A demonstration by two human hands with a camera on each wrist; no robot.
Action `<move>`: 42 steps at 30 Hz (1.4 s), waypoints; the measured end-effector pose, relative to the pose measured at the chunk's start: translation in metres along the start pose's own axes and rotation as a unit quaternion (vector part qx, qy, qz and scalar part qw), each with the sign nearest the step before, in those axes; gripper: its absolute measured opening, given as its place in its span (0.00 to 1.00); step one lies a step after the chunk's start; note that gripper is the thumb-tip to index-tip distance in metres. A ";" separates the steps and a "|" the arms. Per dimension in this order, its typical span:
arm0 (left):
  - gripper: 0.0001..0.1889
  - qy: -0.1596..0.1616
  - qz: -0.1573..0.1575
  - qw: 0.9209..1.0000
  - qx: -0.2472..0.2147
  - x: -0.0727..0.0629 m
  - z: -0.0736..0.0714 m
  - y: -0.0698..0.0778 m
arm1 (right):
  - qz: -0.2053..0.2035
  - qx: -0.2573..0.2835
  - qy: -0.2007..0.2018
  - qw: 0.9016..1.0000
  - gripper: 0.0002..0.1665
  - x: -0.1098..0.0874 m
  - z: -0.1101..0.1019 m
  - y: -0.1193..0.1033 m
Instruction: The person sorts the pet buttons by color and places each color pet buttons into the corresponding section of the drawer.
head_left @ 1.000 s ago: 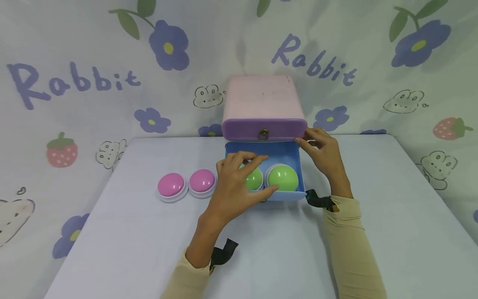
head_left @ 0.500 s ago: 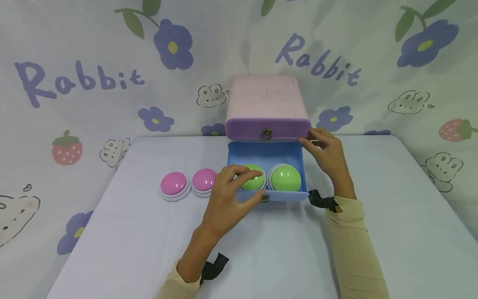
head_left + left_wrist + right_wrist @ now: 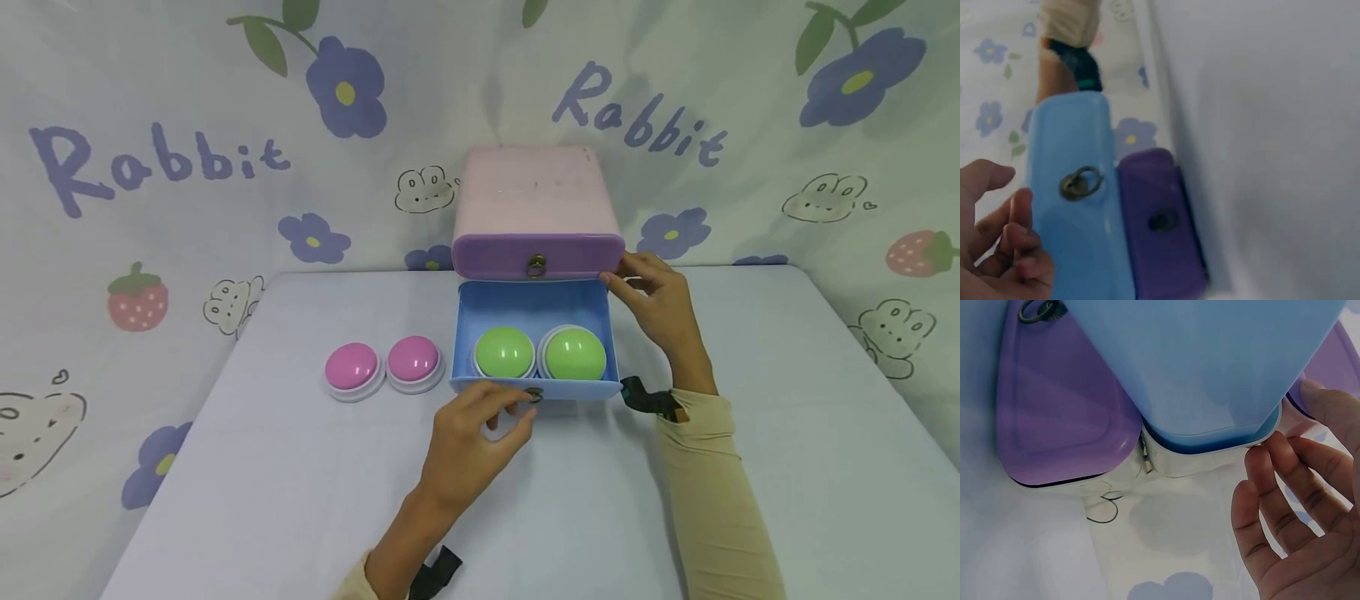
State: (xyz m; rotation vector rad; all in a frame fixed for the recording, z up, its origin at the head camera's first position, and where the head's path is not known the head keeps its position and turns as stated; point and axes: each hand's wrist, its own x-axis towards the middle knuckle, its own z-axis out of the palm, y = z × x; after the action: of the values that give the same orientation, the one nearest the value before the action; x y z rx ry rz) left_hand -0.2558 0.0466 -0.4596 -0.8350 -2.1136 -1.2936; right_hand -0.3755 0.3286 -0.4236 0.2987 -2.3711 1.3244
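Note:
A blue drawer (image 3: 536, 298) stands pulled out of a pink cabinet (image 3: 536, 187). Inside it, side by side near the front, are two green domed buttons (image 3: 505, 352) on white bases. My left hand (image 3: 476, 442) is at the drawer's front, its index fingertip overlapping the brass ring pull (image 3: 534, 393) in the head view. The left wrist view shows that ring (image 3: 1082, 182) free, thumb and index finger apart beside it. My right hand (image 3: 660, 304) rests against the cabinet's right front corner, thumb on the purple upper drawer (image 3: 1332, 372) and fingertips at the cabinet's edge.
Two pink domed buttons (image 3: 351, 367) on white bases lie on the white table (image 3: 262, 483), left of the drawer. A purple lower drawer (image 3: 1060, 406) is closed under the blue one. Behind the cabinet hangs a printed cloth (image 3: 420, 83).
My left hand has drawn back from over the green buttons and lowered to the blue drawer's front, uncovering both buttons. My right hand has stayed at the cabinet corner.

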 end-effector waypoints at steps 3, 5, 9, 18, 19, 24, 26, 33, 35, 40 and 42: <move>0.07 -0.006 -0.036 0.999 0.025 -0.006 0.005 0.000 | 0.000 -0.002 0.000 1.000 0.28 0.000 0.000 0.000; 0.07 -0.011 -0.062 0.997 0.043 -0.008 0.008 -0.001 | 0.000 -0.002 0.000 1.000 0.28 0.000 0.000 0.000; 0.09 -0.027 -0.122 0.991 0.052 -0.011 0.013 -0.004 | 0.001 0.003 -0.001 1.000 0.28 -0.001 0.000 -0.002; 0.03 0.000 -0.178 0.983 -0.035 -0.009 0.024 -0.012 | 0.004 0.009 0.000 1.000 0.27 -0.001 0.002 -0.002; 0.03 0.005 -0.174 0.984 -0.036 -0.009 0.024 -0.013 | 0.006 0.008 0.000 1.000 0.27 -0.001 0.002 -0.002; 0.03 0.013 -0.158 0.986 -0.045 -0.008 0.024 -0.013 | 0.004 -0.005 0.001 1.000 0.27 -0.002 0.002 -0.002; 0.03 0.014 -0.154 0.987 -0.051 -0.006 0.024 -0.012 | 0.003 -0.007 0.003 1.000 0.27 -0.002 0.002 -0.002; 0.02 0.023 -0.152 0.987 -0.052 -0.002 0.025 -0.016 | 0.010 -0.008 0.000 1.000 0.28 -0.002 0.004 -0.002; 0.02 0.023 -0.150 0.987 -0.054 -0.001 0.025 -0.017 | 0.012 -0.009 0.001 1.000 0.28 -0.002 0.004 -0.002; 0.02 0.022 -0.153 0.986 -0.063 0.005 0.024 -0.021 | 0.010 0.002 0.007 1.000 0.27 -0.002 0.003 -0.002; 0.02 0.024 -0.159 0.985 -0.061 0.007 0.024 -0.022 | 0.010 0.009 0.007 1.000 0.26 -0.002 0.003 -0.002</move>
State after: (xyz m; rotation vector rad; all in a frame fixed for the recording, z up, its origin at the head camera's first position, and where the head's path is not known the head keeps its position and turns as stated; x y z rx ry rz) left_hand -0.2793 0.0624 -0.4774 -0.5193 -2.2113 -1.6008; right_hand -0.3737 0.3252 -0.4247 0.2714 -2.3579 1.3521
